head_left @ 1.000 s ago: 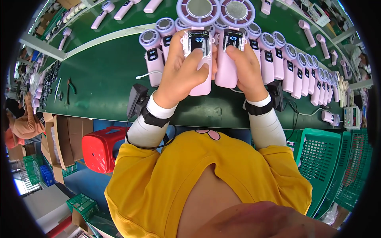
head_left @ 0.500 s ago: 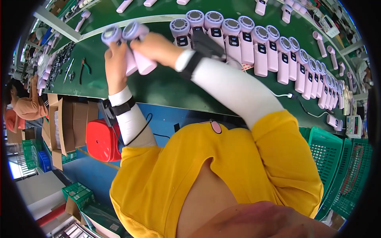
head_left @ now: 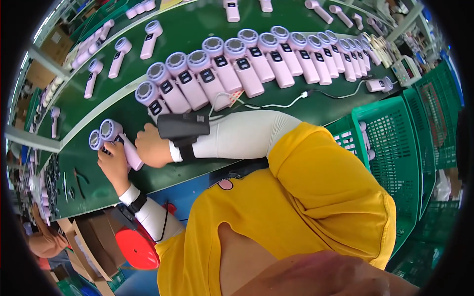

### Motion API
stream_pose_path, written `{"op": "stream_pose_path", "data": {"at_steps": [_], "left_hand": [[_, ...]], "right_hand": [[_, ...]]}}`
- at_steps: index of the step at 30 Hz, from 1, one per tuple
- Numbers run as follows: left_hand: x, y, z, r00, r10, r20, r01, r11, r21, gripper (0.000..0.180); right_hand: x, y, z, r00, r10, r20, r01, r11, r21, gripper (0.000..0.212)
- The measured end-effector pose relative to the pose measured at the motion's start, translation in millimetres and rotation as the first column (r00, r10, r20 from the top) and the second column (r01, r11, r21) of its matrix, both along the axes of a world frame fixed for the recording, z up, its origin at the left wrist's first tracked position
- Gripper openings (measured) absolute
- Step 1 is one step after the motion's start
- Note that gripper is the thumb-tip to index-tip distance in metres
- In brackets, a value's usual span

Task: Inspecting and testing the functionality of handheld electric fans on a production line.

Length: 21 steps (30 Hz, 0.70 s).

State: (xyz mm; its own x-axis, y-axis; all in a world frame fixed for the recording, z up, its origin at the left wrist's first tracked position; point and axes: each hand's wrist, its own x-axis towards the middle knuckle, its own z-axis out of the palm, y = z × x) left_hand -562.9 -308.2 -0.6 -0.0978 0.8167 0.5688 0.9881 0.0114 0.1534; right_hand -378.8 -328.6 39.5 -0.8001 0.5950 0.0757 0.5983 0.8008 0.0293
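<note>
Two pale purple handheld fans sit side by side over the green bench at its near left. My left hand (head_left: 113, 164) is closed round the left fan (head_left: 96, 139), its fingers over the handle and reaching to the second one. Close against the handle of the second fan (head_left: 129, 152) is my right hand (head_left: 153, 146), fingers curled in. The back of that hand hides whatever its fingers hold. Beyond my right hand starts a long row of similar fans (head_left: 183, 89) with round heads and small dark panels, curving away to the right.
White and black cables (head_left: 276, 105) run along the bench to a fan lying at the right (head_left: 379, 85). Pliers (head_left: 80, 182) lie at the left. Green crates (head_left: 390, 148) stand at my right, a red stool (head_left: 137, 248) and cardboard boxes (head_left: 96, 244) below left. Another person (head_left: 47, 244) sits farther left.
The view has turned, so the fan row appears lower and farther left. Both hands appear lower and farther left with the two fans. My right hand has shifted from over the second fan to its side.
</note>
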Motion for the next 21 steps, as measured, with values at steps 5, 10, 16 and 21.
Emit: {"op": "stream_pose_path", "data": {"at_steps": [5, 10, 16, 21], "left_hand": [[20, 8, 2, 0.999, -0.031, -0.036, 0.030, 0.999, -0.017, 0.029], [44, -2, -5, 0.992, 0.071, 0.102, -0.063, 0.995, -0.073, 0.028], [82, -10, 8, 0.992, -0.102, -0.070, 0.102, 0.995, 0.002, 0.032], [76, -6, 10, 0.903, -0.112, 0.414, 0.138, 0.990, -0.033, 0.039]], "right_hand": [[27, -7, -10, 0.978, 0.117, -0.171, -0.122, 0.992, -0.017, 0.009], [84, -6, 37, 0.915, 0.298, -0.273, -0.321, 0.946, -0.042, 0.009], [251, 102, 147, 0.821, 0.178, -0.543, -0.159, 0.984, 0.081, 0.020], [438, 209, 153, 0.780, -0.570, 0.259, 0.520, 0.820, 0.240, 0.031]]}}
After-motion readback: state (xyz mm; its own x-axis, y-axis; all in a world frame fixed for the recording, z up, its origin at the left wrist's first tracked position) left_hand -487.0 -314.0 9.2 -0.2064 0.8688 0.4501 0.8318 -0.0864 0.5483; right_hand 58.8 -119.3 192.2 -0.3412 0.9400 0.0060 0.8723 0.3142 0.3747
